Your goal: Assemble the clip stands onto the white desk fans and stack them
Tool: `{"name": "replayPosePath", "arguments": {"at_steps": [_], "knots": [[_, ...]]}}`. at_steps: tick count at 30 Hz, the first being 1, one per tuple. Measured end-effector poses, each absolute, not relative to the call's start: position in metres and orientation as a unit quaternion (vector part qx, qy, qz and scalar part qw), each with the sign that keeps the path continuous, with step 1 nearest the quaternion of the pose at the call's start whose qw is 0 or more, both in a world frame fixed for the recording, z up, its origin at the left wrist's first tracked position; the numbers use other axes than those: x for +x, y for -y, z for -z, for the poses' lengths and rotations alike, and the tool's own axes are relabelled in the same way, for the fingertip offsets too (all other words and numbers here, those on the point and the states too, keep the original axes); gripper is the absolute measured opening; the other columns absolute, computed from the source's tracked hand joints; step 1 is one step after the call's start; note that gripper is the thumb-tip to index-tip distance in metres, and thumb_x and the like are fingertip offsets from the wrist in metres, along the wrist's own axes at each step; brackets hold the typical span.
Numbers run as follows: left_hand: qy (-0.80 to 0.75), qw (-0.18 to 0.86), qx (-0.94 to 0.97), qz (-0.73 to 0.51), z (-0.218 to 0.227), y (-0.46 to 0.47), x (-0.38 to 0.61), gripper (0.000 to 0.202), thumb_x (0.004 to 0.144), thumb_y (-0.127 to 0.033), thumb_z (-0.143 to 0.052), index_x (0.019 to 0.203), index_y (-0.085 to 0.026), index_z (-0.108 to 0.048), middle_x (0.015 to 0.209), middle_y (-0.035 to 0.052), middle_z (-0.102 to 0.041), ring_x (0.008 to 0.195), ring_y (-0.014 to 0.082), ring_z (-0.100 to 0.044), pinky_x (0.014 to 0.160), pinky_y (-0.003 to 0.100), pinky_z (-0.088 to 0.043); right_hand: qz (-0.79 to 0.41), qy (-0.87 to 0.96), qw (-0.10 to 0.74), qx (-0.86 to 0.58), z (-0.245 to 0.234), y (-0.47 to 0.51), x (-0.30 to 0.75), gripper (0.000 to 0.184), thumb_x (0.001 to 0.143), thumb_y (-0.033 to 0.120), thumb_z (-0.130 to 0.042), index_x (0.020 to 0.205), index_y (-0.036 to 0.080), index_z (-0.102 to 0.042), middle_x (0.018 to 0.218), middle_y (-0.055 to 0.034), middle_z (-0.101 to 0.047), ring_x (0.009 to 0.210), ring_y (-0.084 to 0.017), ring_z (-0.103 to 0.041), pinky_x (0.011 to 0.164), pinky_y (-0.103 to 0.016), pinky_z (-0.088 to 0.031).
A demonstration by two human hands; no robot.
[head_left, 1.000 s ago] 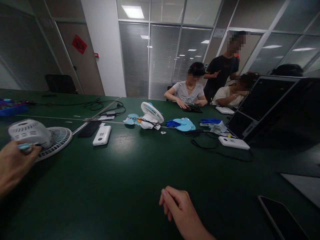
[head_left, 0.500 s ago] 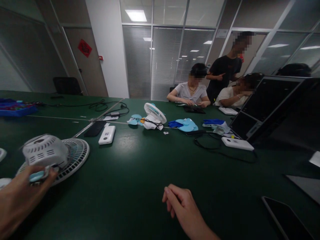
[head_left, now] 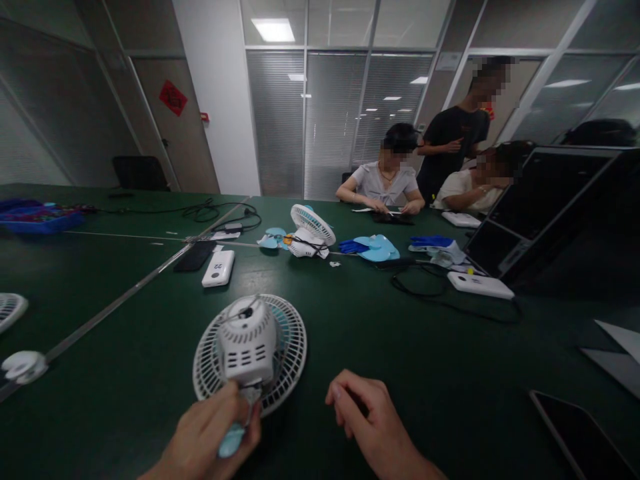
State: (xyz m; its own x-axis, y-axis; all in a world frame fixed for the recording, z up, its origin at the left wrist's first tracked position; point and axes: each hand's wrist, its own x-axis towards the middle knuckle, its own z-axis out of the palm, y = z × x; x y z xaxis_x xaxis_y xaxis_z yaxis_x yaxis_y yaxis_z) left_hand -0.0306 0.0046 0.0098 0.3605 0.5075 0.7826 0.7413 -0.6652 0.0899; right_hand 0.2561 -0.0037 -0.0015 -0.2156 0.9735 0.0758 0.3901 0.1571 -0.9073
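Note:
A white electric fan head (head_left: 249, 357) lies grille down on the green table, its vented motor housing facing up and pale blue blades showing through the grille. My left hand (head_left: 213, 430) is closed around the neck at the near end of the housing. A light blue piece (head_left: 231, 441) pokes out between thumb and fingers; most of the neck is hidden by the hand. To the right of the grille, apart from it, my right hand (head_left: 367, 413) rests over the table with fingers curled and thumb against them, nothing visible in it.
A power bank (head_left: 219, 269) marked 22 lies beyond the fan. Farther back are another fan (head_left: 311, 233), blue blades (head_left: 377, 248) and cables. At right are a black case (head_left: 540, 200), a white power bank (head_left: 480, 285) and a phone (head_left: 580, 433). Several people are across the table.
My left hand has brought the fan from the far left of the table to the middle, in front of me. The right hand has stayed almost still, fingers curled.

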Motion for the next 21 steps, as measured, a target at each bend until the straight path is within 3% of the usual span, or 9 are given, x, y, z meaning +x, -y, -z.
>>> {"name": "replayPosePath", "arguments": {"at_steps": [4,8,12,16,19,21], "knots": [[0.306,0.107,-0.859,0.396,-0.012,-0.015,0.032,0.021,0.104,-0.017,-0.043,0.086,-0.023,-0.052,0.069,-0.0014,-0.063,0.059,0.0124,-0.066,0.053,0.019,-0.052,-0.307,0.724,0.410,-0.463,0.009,0.011,0.260,0.013,0.102,0.036,-0.062,0.108,0.027,-0.069,0.077,0.0022,-0.068,0.063,-0.014,-0.063,0.064,-0.025,-0.050],[0.286,0.101,-0.892,0.334,-0.023,-0.027,0.066,0.024,0.106,-0.021,-0.035,0.090,-0.022,-0.053,0.076,0.0025,-0.065,0.066,0.0187,-0.068,0.055,0.026,-0.055,-0.319,0.720,0.462,-0.409,0.012,0.011,0.261,0.036,0.092,0.037,-0.077,0.122,0.031,-0.059,0.080,0.0048,-0.068,0.060,-0.013,-0.062,0.057,-0.022,-0.050],[0.295,0.136,-0.903,0.280,-0.035,-0.025,0.076,0.014,0.097,-0.009,-0.048,0.094,-0.017,-0.059,0.085,0.0073,-0.072,0.074,0.0268,-0.070,0.069,0.040,-0.061,-0.299,0.696,0.521,-0.394,0.008,0.008,0.260,0.039,0.092,0.055,-0.078,0.113,0.032,-0.055,0.074,0.0073,-0.061,0.053,-0.012,-0.056,0.050,-0.021,-0.047],[0.278,0.141,-0.923,0.224,-0.035,-0.010,0.065,0.021,0.097,-0.009,-0.047,0.107,-0.013,-0.066,0.098,0.0117,-0.078,0.088,0.0287,-0.073,0.083,0.043,-0.061,-0.185,0.748,0.531,-0.353,0.005,0.008,0.259,0.038,0.095,0.064,-0.071,0.104,0.030,-0.058,0.073,0.0051,-0.062,0.054,-0.013,-0.060,0.054,-0.023,-0.051],[0.281,0.118,-0.934,0.187,-0.027,0.002,0.047,0.039,0.098,-0.010,-0.047,0.134,-0.009,-0.061,0.113,0.0147,-0.080,0.097,0.0278,-0.074,0.088,0.040,-0.060,-0.145,0.773,0.529,-0.320,0.002,0.010,0.257,0.035,0.097,0.057,-0.073,0.111,0.029,-0.058,0.078,0.0031,-0.067,0.055,-0.013,-0.064,0.054,-0.022,-0.054],[0.299,0.107,-0.934,0.162,-0.019,0.010,0.033,0.065,0.098,-0.007,-0.045,0.161,-0.005,-0.034,0.124,0.0170,-0.078,0.103,0.0285,-0.075,0.089,0.040,-0.061,-0.126,0.799,0.503,-0.305,-0.002,0.012,0.256,0.032,0.100,0.050,-0.070,0.120,0.027,-0.058,0.091,-0.0010,-0.075,0.059,-0.013,-0.069,0.057,-0.023,-0.056]]}}
